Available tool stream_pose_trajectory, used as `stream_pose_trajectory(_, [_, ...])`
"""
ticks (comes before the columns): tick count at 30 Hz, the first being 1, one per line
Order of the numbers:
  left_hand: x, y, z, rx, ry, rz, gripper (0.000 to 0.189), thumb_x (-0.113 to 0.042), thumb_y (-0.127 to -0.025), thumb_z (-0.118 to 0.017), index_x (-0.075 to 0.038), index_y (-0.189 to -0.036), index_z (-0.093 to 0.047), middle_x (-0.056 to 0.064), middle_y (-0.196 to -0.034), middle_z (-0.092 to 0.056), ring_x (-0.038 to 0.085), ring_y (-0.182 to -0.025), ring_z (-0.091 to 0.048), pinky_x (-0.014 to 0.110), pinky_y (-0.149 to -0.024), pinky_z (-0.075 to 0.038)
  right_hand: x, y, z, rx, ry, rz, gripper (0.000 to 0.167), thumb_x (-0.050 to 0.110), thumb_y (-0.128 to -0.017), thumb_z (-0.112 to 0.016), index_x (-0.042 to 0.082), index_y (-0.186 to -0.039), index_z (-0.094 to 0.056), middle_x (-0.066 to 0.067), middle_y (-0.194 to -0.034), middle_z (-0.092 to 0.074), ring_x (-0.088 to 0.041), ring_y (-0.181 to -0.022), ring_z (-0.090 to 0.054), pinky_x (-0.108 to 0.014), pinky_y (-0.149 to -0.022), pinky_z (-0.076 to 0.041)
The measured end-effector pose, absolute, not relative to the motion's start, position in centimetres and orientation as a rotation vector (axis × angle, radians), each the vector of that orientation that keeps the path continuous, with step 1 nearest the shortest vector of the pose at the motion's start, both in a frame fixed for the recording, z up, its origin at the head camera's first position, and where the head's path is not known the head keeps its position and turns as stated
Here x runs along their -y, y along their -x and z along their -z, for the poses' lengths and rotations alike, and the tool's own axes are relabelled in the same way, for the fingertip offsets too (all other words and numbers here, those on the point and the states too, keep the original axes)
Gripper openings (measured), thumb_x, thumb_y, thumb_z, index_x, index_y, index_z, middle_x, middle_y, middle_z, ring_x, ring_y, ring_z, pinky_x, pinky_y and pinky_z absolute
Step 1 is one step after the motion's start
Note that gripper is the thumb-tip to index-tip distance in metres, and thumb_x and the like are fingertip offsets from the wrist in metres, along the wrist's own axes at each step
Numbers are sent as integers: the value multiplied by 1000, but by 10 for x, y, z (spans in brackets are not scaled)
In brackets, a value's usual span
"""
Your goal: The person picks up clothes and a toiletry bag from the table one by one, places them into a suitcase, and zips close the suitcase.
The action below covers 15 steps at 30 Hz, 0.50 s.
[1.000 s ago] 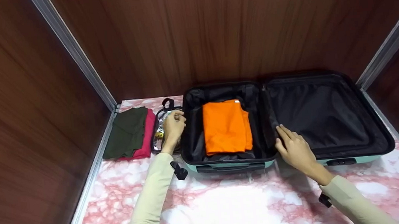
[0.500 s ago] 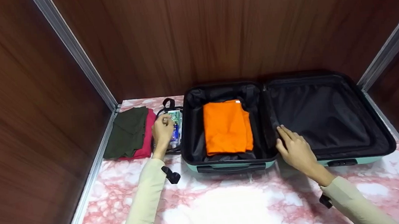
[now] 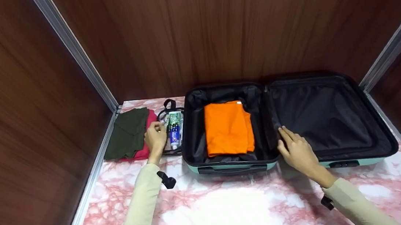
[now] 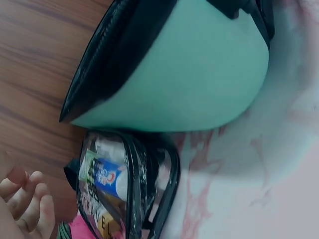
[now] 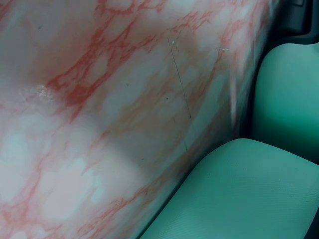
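Note:
My left hand [image 3: 156, 137] is over the gap between the folded clothes and a clear toiletry bag [image 3: 167, 145], fingers loosely bent and nothing seen in them. Its fingers [image 4: 30, 204] show at the lower left of the left wrist view, beside the bag. Inside the bag lies a blue and green toothpaste tube [image 3: 174, 129]. The dark green folded garment [image 3: 127, 132] lies on a pink one [image 3: 142, 154]. My right hand [image 3: 296, 151] rests on the open suitcase [image 3: 233, 166] near its hinge, fingers extended. Folded orange clothing [image 3: 226, 128] lies in the suitcase's left half.
The suitcase's right half [image 3: 322, 115] lies open with a black lining. Wood-look walls [image 3: 214, 26] with metal edge strips close off the back and both sides. Beneath everything is a red and white marbled table [image 3: 195, 216].
My left hand has moved left, off the middle of the toiletry bag, and the toothpaste tube has come into sight. My right hand stays on the suitcase.

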State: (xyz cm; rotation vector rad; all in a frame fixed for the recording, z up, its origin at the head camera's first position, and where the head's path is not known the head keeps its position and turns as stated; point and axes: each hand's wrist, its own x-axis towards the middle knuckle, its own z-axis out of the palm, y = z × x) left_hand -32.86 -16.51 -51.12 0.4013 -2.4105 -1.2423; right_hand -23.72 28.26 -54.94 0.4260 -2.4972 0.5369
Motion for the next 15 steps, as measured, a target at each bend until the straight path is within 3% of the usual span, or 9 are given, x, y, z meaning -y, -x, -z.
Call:
stream_pose_trajectory(9, [188,326,519,2456,-535,1251,22,-13,-92,-57,-4,-109,-68,16,-109,-71,37,-107,-63,50,-94,-43,-282,235,549,2498,-421,-538,44,18,-98,-56,-4,-136,-57,-23,-135,-56,-44,-105,-60,-58,-85,-47])
stream_pose_trajectory(15, [203,321,522,2451,-657,1252,22,-15,-94,-56,-6,-111,-66,15,-110,-70,38,-108,-61,52,-93,-44,-279,236,549,2497,-434,-544,44,18,-98,-57,-4,-135,-56,-24,-135,-56,-45,-106,-60,-58,-85,-47])
